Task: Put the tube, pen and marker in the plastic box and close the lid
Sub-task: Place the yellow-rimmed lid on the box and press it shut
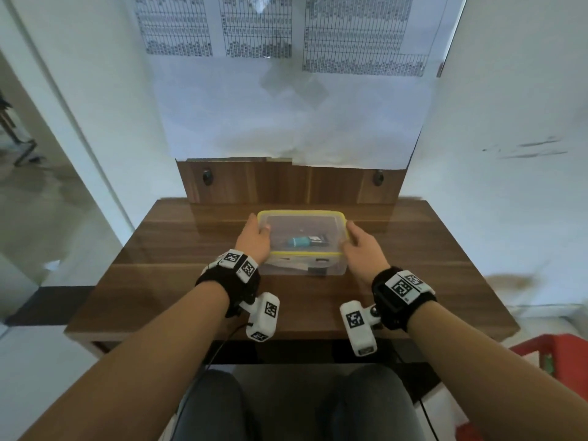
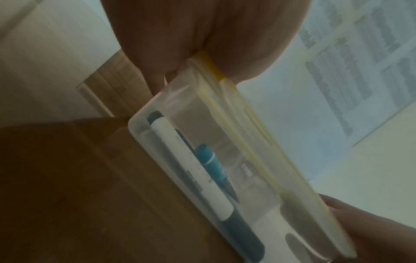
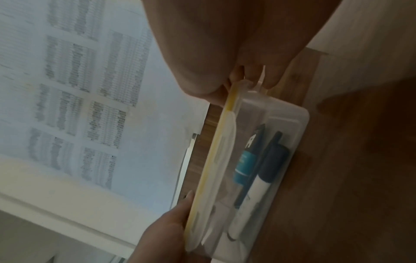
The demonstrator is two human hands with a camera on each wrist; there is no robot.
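Note:
A clear plastic box (image 1: 334, 269) stands on the wooden desk (image 1: 159, 275) with its yellow-rimmed lid (image 1: 302, 214) lying on top. My left hand (image 1: 256, 238) grips the lid's left end, thumb on top. The lid's right end is held by my right hand (image 1: 361, 246), whose fingers curl over the rim. Inside lie a teal tube (image 1: 299, 241), a white marker (image 2: 191, 169) with a dark cap, and a thin dark pen (image 3: 242, 194). The left wrist view shows the left hand (image 2: 202, 35) pinching the lid (image 2: 247, 124). In the right wrist view the right hand (image 3: 236, 35) clasps the lid (image 3: 213, 151) above the tube (image 3: 244, 167) and marker (image 3: 258, 188).
A wooden back panel (image 1: 286, 183) rises just behind the box, with printed sheets (image 1: 286, 90) hanging above it. White walls flank the desk. A red crate (image 1: 553, 354) sits on the floor at the right. My knees (image 1: 286, 409) are under the front edge.

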